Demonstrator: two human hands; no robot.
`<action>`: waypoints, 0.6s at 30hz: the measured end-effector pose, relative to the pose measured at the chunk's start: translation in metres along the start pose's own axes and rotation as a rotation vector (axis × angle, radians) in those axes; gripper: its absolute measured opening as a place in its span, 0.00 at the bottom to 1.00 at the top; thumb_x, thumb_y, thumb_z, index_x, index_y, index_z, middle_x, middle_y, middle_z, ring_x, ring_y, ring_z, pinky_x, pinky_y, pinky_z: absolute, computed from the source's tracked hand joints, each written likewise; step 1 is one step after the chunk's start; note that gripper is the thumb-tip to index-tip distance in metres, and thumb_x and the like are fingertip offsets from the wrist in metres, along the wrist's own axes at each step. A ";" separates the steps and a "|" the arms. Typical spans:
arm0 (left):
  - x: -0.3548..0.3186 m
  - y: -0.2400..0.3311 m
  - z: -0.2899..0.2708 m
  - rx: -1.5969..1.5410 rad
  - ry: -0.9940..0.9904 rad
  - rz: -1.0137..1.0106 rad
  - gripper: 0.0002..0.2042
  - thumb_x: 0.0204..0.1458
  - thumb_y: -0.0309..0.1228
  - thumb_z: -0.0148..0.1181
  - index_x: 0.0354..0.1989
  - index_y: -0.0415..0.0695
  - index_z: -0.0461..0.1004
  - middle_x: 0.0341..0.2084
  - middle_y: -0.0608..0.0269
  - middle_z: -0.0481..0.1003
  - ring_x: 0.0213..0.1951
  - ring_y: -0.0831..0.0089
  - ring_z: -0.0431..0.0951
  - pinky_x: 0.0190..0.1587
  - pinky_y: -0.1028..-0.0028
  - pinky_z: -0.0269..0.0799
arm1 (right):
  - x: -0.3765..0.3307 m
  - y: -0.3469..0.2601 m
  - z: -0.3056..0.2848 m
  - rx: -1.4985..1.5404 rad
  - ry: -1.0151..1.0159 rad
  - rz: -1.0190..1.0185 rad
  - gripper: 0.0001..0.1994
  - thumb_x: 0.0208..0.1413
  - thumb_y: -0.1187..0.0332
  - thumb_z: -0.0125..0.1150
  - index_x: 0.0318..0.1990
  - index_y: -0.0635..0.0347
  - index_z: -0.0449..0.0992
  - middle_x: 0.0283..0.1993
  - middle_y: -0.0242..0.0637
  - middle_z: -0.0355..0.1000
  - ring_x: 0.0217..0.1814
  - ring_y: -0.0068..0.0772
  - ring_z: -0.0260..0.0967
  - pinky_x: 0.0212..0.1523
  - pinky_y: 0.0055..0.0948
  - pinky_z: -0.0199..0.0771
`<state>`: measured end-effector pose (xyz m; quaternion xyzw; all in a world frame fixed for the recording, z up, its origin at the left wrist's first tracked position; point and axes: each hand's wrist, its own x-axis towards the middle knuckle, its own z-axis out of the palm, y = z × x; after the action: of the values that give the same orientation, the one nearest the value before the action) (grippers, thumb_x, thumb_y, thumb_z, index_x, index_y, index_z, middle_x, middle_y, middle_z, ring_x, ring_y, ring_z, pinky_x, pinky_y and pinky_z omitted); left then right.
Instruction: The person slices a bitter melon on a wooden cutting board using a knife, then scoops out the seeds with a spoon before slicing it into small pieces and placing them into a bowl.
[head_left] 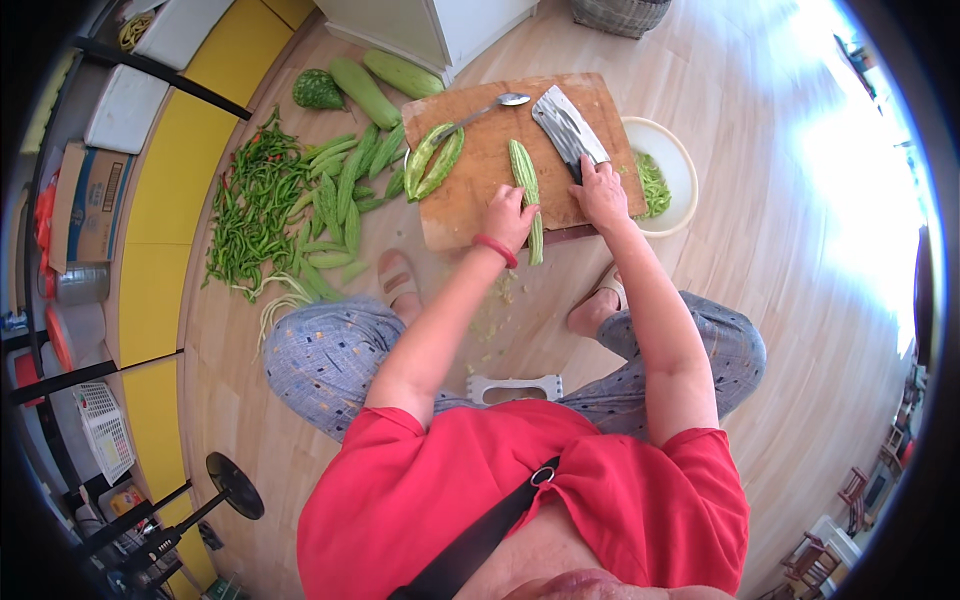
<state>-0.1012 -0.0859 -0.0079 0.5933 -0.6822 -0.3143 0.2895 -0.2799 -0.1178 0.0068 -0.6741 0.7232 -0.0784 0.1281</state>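
Observation:
A wooden cutting board [470, 200] lies on the floor in front of me. My left hand [508, 218], with a red bracelet at its wrist, is closed round a long ridged bitter melon piece [523, 165] on the board. The fingers of my right hand [602, 197] are round the dark handle of a cleaver [570, 125], whose broad blade lies flat on the board and points away from me. On the board's left side are split bitter melon halves [436, 165], their insides showing pale green. A metal spoon [482, 114] rests with its handle by them.
Right of the board, partly behind it, stands a white bowl [680, 150] with green slices. Left on the floor are a heap of green chillies [255, 195], whole bitter melons [345, 195], long gourds [363, 90] and a dark green squash [317, 89]. Yellow cabinets [155, 230] line the left.

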 end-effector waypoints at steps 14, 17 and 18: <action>0.033 -0.032 0.022 0.149 0.189 0.444 0.19 0.42 0.33 0.60 0.42 0.36 0.70 0.46 0.51 0.66 0.48 0.56 0.66 0.50 0.64 0.64 | -0.049 -0.021 -0.016 0.260 -0.141 -0.042 0.14 0.52 0.63 0.47 0.36 0.68 0.64 0.27 0.62 0.69 0.35 0.61 0.68 0.38 0.51 0.66; 0.030 -0.024 0.023 0.198 0.154 0.372 0.20 0.42 0.33 0.60 0.44 0.37 0.69 0.47 0.51 0.65 0.49 0.56 0.65 0.50 0.64 0.64 | -0.053 -0.027 -0.019 0.207 -0.167 -0.055 0.13 0.52 0.64 0.47 0.34 0.68 0.63 0.27 0.61 0.69 0.35 0.61 0.68 0.38 0.50 0.66; 0.031 -0.025 0.023 0.188 0.158 0.367 0.21 0.42 0.34 0.60 0.45 0.38 0.69 0.47 0.51 0.65 0.49 0.56 0.65 0.51 0.64 0.64 | -0.053 -0.028 -0.018 0.213 -0.159 -0.065 0.14 0.53 0.63 0.47 0.34 0.68 0.63 0.26 0.61 0.69 0.35 0.61 0.68 0.38 0.50 0.66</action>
<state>-0.1072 -0.1173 -0.0408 0.5064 -0.7801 -0.1439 0.3380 -0.2555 -0.0685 0.0366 -0.6839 0.6762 -0.1051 0.2530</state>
